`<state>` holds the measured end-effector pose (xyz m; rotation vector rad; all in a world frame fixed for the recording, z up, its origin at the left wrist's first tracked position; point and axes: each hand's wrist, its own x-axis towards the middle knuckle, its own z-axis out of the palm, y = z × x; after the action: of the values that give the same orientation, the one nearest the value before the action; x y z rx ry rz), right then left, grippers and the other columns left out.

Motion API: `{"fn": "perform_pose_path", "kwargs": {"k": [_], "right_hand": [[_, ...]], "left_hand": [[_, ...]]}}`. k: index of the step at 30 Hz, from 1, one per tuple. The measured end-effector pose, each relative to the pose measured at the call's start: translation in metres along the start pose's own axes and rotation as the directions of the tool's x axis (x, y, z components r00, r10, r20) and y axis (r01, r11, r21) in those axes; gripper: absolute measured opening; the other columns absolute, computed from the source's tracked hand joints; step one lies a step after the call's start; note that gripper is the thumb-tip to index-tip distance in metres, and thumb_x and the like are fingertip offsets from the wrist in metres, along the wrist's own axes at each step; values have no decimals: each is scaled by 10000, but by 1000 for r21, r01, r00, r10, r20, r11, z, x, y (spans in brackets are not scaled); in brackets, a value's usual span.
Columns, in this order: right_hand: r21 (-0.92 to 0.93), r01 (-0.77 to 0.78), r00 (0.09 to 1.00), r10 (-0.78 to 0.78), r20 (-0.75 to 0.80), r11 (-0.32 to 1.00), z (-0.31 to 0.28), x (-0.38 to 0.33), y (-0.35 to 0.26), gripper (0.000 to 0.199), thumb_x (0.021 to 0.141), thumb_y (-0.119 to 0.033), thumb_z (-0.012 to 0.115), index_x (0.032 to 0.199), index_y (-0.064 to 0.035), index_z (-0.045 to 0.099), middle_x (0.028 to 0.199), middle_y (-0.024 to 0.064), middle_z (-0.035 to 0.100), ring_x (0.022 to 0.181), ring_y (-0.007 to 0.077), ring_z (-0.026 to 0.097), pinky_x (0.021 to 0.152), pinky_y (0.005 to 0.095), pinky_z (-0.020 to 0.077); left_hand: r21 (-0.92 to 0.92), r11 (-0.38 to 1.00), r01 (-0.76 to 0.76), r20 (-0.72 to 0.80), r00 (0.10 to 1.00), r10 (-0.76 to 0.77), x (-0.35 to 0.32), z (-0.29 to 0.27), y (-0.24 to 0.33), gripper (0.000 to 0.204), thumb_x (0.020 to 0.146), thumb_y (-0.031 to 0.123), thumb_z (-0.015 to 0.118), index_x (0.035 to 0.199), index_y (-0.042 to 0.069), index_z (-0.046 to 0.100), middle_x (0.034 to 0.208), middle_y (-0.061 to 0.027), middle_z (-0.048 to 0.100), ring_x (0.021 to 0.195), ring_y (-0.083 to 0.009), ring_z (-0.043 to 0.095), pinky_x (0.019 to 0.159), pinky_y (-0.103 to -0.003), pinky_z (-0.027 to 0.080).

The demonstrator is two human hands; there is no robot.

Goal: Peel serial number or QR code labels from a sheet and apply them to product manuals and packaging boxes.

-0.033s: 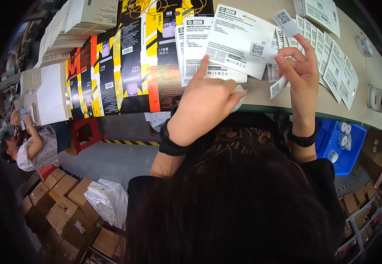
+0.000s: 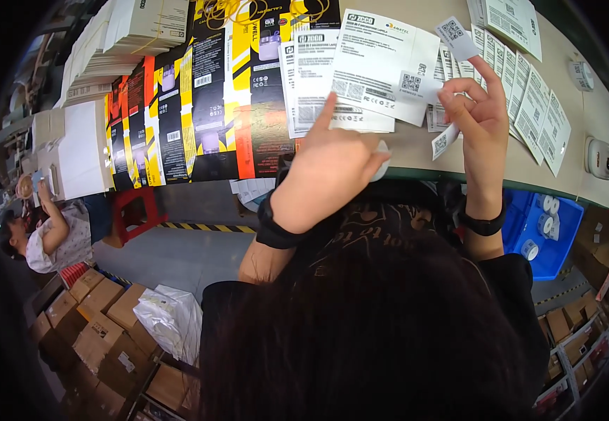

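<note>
— Where's the small white square sticker (image 2: 457,36)?
— Pinched at the fingertips of the right hand (image 2: 478,112), just above it, fingers curled, wrist raised.
— And the left hand (image 2: 332,172)?
— Forefinger stretched out, pressing the white printed paper sheets (image 2: 367,70) just ahead; other fingers folded.

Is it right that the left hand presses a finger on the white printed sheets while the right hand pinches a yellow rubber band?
Not quite. In the head view the right hand pinches small white stickers, not a rubber band. The left hand does press a finger on the white printed sheets.
</note>
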<state>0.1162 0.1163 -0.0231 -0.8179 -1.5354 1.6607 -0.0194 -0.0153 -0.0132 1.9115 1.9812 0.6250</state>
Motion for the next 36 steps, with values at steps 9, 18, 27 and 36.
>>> {"fn": "perform_pose_path", "kwargs": {"k": [9,18,27,36], "right_hand": [[-97,-70,993,78,85,993,-15,7,-5,571,750,29,620,1237,22,321,754,11,572,512,-10,428,434,119,305],[-116,-188,967,204,155,975,-10,23,-14,655,739,53,591,1297,32,249,731,19,551,606,38,479,583,158,361],[-149,-228,967,241,81,962,1,13,5,725,718,58,621,1313,18,208,694,16,556,600,42,500,538,153,368],[-132,-221,974,225,21,966,6,4,9,744,712,70,626,1317,12,197,688,22,550,604,49,519,543,153,379]], "left_hand": [[-35,992,-121,262,957,126,-9,-7,28,175,770,196,590,679,49,562,555,-101,545,555,-273,555,1024,-488,222],[167,981,-102,144,987,78,3,22,14,183,758,172,573,629,44,550,554,-98,553,560,-236,577,1029,-532,161],[92,977,-190,200,965,169,-13,32,26,89,632,43,498,553,56,538,427,-58,483,420,-227,542,1015,-604,102],[-36,965,-258,143,955,261,-26,39,13,106,616,16,496,519,61,490,391,-56,442,379,-201,520,1045,-538,146]]}}
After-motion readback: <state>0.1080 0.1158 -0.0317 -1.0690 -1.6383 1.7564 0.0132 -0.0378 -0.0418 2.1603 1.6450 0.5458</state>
